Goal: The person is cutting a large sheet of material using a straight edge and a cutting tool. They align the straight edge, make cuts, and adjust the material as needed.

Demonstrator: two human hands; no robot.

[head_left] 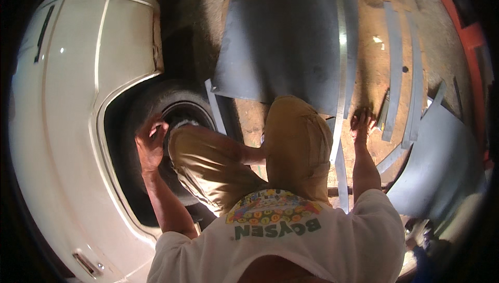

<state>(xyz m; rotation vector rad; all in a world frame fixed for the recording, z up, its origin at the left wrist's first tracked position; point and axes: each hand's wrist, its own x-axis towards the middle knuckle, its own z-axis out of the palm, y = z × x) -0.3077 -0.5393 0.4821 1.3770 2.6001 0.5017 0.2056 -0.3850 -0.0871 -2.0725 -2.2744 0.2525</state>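
My left hand (150, 145) is raised beside the car wheel, its fingers loosely bent and apart, with nothing visible in them. My right hand (362, 126) is low over the wooden board (371, 69), fingers curled together; whatever they may hold is hidden. Just left of that hand runs a long metal straightedge (342, 49), lying across a large grey metal sheet (280, 43). A slim dark tool (384, 109) lies right of my fingers, close to a grey metal strip (395, 69).
A pale car body (73, 101) with its wheel (182, 103) stands close at my left. Another grey sheet (431, 168) lies at the right, below more narrow strips (415, 80). A red metal frame (470, 38) bounds the far right. My bent knees (296, 137) are in between.
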